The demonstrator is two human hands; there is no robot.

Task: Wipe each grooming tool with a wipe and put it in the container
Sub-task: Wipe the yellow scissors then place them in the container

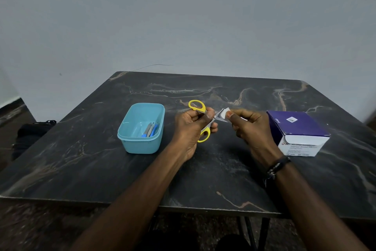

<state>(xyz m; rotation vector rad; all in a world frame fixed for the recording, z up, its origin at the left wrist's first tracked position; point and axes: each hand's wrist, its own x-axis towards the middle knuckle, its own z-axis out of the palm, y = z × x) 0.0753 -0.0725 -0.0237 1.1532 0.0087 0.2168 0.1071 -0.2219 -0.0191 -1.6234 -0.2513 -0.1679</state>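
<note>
we are in the wiping step: our left hand (191, 126) grips the yellow scissors (200, 120) above the table (203, 179) centre, blades apart, while our right hand (247, 126) pinches a white wipe (224, 113) on the upper blade. next, we judge, comes the other blade, then the blue container (130, 141) at nine o'clock, which already holds tools.

— What fills twelve o'clock?
— A plain pale grey wall (183, 17); flat, even light on it.
— And beneath?
— A black marble-patterned table top with tan veins (203, 169); dark metal legs (262, 232) at six o'clock; dark speckled floor (12, 114) at nine.
</note>
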